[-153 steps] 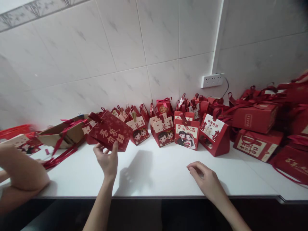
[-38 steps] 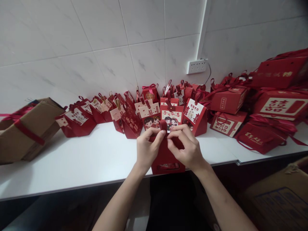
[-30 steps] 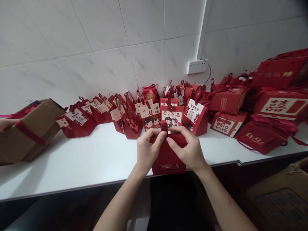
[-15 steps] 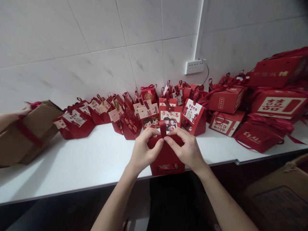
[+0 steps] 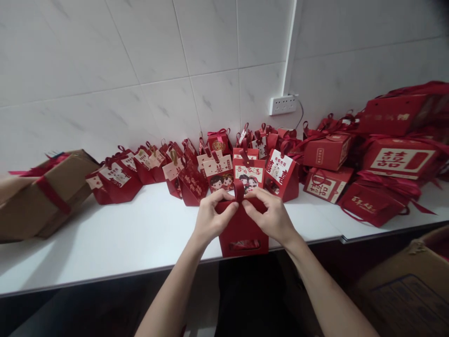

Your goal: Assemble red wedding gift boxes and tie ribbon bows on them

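A small red gift box [image 5: 243, 233] with a window cut in its front stands at the front edge of the white counter [image 5: 140, 234]. My left hand [image 5: 211, 218] and my right hand [image 5: 271, 216] both pinch its top, where a dark red ribbon loop [image 5: 239, 191] sticks up between my fingertips. Both hands are closed on the top of the box.
Several finished red boxes [image 5: 224, 171] with cartoon labels line the tiled wall. Bigger red boxes [image 5: 396, 159] pile up at the right. Another person's arm [image 5: 10, 187] holds a brown bundle tied with red ribbon [image 5: 45, 199] at the left. A cardboard carton [image 5: 407, 290] sits low right.
Five seconds ago my left hand held a flat red bag and my right lay on the counter. Since then both hands have stayed pinched on the small red box top, barely moving.
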`<action>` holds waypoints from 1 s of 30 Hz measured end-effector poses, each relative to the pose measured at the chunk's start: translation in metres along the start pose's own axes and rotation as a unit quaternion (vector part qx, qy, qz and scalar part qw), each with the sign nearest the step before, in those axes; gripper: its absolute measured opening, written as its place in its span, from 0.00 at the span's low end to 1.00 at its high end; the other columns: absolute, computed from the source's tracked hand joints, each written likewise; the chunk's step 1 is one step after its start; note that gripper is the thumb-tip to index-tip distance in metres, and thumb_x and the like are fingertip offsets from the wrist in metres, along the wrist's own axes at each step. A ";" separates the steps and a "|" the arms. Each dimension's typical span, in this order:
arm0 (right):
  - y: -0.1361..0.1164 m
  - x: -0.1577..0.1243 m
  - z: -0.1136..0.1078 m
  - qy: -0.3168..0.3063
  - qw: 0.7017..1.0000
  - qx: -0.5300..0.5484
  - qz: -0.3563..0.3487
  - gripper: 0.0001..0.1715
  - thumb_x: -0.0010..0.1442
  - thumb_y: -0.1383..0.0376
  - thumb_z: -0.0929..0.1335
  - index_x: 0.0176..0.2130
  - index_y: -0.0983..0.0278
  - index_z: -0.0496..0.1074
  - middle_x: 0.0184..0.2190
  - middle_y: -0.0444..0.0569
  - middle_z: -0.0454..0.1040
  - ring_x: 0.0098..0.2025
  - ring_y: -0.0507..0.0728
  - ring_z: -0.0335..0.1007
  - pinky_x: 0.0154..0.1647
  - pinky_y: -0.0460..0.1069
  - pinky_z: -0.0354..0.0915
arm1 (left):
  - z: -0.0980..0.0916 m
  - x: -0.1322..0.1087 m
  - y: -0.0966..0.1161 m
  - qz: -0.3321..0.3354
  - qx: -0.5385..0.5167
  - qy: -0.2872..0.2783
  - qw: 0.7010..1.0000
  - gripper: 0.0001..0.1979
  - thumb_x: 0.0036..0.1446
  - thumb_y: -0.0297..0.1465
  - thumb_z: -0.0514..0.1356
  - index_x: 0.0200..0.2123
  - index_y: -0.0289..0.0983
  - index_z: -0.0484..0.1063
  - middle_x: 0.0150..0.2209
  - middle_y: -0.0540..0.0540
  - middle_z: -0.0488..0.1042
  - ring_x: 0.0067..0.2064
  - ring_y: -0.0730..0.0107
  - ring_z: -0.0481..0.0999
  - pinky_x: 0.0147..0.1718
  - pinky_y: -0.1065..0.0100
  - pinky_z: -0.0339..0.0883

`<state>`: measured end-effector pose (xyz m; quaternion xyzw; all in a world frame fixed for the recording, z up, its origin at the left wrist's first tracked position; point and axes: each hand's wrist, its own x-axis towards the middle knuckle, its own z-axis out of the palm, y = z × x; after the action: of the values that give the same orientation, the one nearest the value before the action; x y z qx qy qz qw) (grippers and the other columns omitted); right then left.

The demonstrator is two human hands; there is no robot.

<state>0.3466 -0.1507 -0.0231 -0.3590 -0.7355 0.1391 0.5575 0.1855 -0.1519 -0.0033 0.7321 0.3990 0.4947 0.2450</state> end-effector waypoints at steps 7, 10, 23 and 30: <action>0.007 -0.017 -0.003 -0.039 0.995 0.075 0.050 0.38 0.57 0.65 0.66 0.62 0.60 0.48 0.47 0.54 0.71 0.49 0.59 0.69 0.51 0.57 0.67 | -0.003 -0.012 -0.008 0.017 -0.088 0.001 0.996 0.21 0.55 0.37 0.58 0.52 0.39 0.63 0.47 0.40 0.72 0.50 0.59 0.71 0.47 0.60 0.66; 0.013 -0.035 -0.006 -0.056 0.988 0.102 0.097 0.43 0.57 0.64 0.66 0.64 0.59 0.42 0.57 0.58 0.62 0.55 0.61 0.65 0.54 0.58 0.65 | -0.003 -0.027 -0.024 -0.013 -0.152 0.003 0.988 0.30 0.55 0.41 0.58 0.59 0.41 0.53 0.54 0.38 0.68 0.56 0.56 0.67 0.50 0.57 0.65; 0.029 -0.063 -0.004 -0.085 0.950 0.222 0.204 0.22 0.60 0.60 0.65 0.53 0.62 0.61 0.53 0.55 0.68 0.53 0.58 0.67 0.54 0.56 0.66 | 0.003 -0.059 -0.046 -0.096 -0.166 -0.055 0.980 0.30 0.53 0.40 0.61 0.57 0.38 0.58 0.58 0.39 0.64 0.58 0.54 0.65 0.54 0.58 0.63; 0.033 -0.068 -0.001 -0.086 0.941 0.251 0.211 0.25 0.59 0.58 0.66 0.55 0.59 0.62 0.55 0.53 0.66 0.55 0.59 0.65 0.55 0.56 0.64 | -0.001 -0.015 -0.012 0.004 -0.053 0.048 0.997 0.16 0.58 0.37 0.58 0.48 0.40 0.68 0.50 0.43 0.72 0.53 0.61 0.70 0.52 0.62 0.62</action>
<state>0.3683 -0.1737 -0.0915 -0.3406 -0.6293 0.4640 0.5222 0.1776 -0.1580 -0.0201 0.6953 0.3802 0.5508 0.2619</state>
